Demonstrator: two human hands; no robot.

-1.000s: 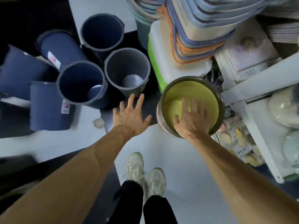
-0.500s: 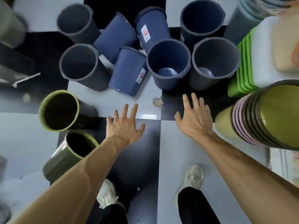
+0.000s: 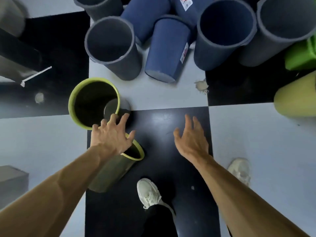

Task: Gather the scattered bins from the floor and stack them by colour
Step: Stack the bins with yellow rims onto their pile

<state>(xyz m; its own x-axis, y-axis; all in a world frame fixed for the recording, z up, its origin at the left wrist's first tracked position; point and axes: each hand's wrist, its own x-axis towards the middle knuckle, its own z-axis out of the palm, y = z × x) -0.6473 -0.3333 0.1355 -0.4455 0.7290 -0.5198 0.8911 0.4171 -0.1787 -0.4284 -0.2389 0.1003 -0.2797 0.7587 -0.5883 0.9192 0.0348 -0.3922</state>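
Note:
Two green bins lie on the checkered floor. One upright green bin stands left of centre; a second green bin lies tipped on its side just below it. My left hand hovers open over the rims of both, fingers spread, holding nothing. My right hand is open above a black tile, empty. Further back stand grey bins and blue bins, some upright, some tipped. A stack of yellow-green bins pokes in at the right edge.
My white shoes stand on the black tile below my hands. A grey box sits at the lower left. Green container lids show at the right. A dark furniture piece fills the upper left.
My view swung left, away from the yellow-green stack my right hand had been inside. Both hands moved down and left; my left hand now hangs over the two green bins.

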